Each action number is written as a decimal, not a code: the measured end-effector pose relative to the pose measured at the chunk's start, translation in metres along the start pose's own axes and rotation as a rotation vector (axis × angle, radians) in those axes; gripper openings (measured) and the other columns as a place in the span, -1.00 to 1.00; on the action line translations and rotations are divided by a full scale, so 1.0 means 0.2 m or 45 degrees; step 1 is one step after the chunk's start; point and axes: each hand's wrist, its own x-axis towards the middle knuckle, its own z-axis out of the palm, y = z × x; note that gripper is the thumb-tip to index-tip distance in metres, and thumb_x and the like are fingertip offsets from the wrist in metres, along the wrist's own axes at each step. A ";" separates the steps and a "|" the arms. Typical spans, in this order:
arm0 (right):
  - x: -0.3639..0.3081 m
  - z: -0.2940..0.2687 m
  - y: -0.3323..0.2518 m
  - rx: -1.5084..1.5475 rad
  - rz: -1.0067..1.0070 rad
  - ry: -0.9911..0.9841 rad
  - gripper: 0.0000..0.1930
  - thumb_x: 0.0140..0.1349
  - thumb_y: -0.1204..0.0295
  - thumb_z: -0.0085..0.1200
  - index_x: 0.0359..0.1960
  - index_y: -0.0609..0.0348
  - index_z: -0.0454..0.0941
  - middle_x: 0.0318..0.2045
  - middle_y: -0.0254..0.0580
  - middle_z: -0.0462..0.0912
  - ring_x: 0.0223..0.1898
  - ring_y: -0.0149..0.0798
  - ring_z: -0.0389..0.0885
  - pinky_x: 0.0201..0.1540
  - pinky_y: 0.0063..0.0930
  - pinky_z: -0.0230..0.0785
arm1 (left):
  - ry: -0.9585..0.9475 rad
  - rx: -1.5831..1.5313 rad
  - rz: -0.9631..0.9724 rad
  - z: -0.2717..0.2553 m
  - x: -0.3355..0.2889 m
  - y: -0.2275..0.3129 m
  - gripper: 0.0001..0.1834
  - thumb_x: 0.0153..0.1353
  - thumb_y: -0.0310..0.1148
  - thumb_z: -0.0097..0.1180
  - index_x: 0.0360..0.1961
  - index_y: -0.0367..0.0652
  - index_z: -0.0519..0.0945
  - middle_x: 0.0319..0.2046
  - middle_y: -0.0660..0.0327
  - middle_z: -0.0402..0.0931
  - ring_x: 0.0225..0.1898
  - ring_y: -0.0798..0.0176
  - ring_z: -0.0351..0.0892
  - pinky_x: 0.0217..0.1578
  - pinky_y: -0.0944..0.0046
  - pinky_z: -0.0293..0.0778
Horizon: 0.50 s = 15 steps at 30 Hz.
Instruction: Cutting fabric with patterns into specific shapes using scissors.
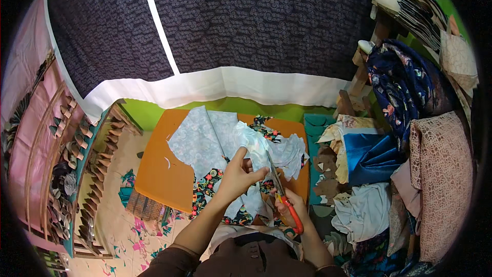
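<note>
Dark patterned curtains (266,25) hang behind an orange desk (161,174) spread with pale cloth pieces (192,136) and black floral fabric (205,183). Above it, the left hand (240,177) pinches a pale scrap of cloth (254,142), while the right hand (299,204) grips red-handled scissors (290,214), their blades pointing away from the person along the scrap's right edge. Folded fabrics (443,174) pile up at the right; a rack (85,172) stands at the left.

The tabletop (164,169) is plain orange; on it, floral scraps (203,186) are multicoloured on black; above it, cloth (252,137) is pale blue, scissors (281,192) red-and-yellow-handled.
</note>
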 end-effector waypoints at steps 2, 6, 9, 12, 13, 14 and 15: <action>0.00 0.00 -0.01 0.040 0.055 -0.032 -0.28 -0.07 -0.17 -0.01 -0.10 0.24 0.26 -0.56 -0.49 0.25 -0.56 -0.63 0.17 -0.51 -0.80 0.04 | -0.008 0.031 -0.009 0.00 -0.01 0.02 -0.60 -0.14 -0.53 0.23 -0.47 -0.15 0.17 -0.69 0.41 0.19 -0.66 0.58 0.17 -0.69 0.52 0.15; 0.00 0.03 0.03 0.192 0.012 -0.033 -0.38 0.00 -0.02 0.03 -0.07 0.24 0.25 -0.53 -0.46 0.25 -0.50 -0.59 0.21 -0.44 -0.76 0.11 | -0.037 0.272 0.024 0.01 -0.02 0.04 -0.56 -0.16 -0.43 0.26 -0.52 -0.12 0.13 -0.73 0.43 0.10 -0.67 0.58 0.07 -0.71 0.51 0.04; 0.01 0.05 0.05 0.221 -0.047 0.005 -0.46 0.06 0.10 0.02 -0.05 0.25 0.27 -0.56 -0.47 0.25 -0.51 -0.56 0.22 -0.43 -0.71 0.15 | -0.045 0.346 0.075 0.01 -0.01 0.01 -0.55 -0.17 -0.40 0.27 -0.53 -0.13 0.14 -0.74 0.43 0.08 -0.66 0.58 0.05 -0.71 0.51 0.01; 0.02 0.03 0.10 0.174 -0.107 0.032 -0.47 0.08 0.11 0.01 -0.05 0.26 0.27 -0.55 -0.47 0.24 -0.52 -0.57 0.20 -0.43 -0.73 0.14 | -0.067 0.378 0.106 0.02 -0.01 0.01 -0.56 -0.17 -0.39 0.27 -0.52 -0.14 0.15 -0.74 0.42 0.08 -0.66 0.58 0.06 -0.71 0.51 0.01; 0.03 0.03 0.10 0.179 -0.104 0.031 -0.47 0.08 0.10 0.01 -0.06 0.27 0.27 -0.55 -0.48 0.24 -0.52 -0.58 0.19 -0.43 -0.73 0.13 | -0.070 0.376 0.097 0.01 -0.01 0.02 -0.56 -0.16 -0.40 0.26 -0.51 -0.14 0.15 -0.74 0.42 0.09 -0.66 0.58 0.06 -0.72 0.51 0.01; 0.02 0.04 0.07 0.180 -0.104 0.026 -0.47 0.08 0.10 0.01 -0.06 0.27 0.27 -0.55 -0.48 0.24 -0.52 -0.58 0.19 -0.43 -0.73 0.13 | -0.065 0.376 0.095 0.01 -0.01 0.01 -0.56 -0.16 -0.40 0.26 -0.51 -0.14 0.15 -0.74 0.42 0.09 -0.66 0.58 0.06 -0.72 0.51 0.01; 0.01 0.04 0.03 0.256 -0.013 0.008 -0.46 0.07 0.10 0.01 -0.06 0.29 0.27 -0.55 -0.48 0.25 -0.51 -0.59 0.20 -0.43 -0.73 0.13 | -0.059 0.358 0.072 0.00 -0.01 0.01 -0.57 -0.16 -0.40 0.26 -0.50 -0.15 0.16 -0.74 0.42 0.10 -0.66 0.58 0.07 -0.72 0.50 0.01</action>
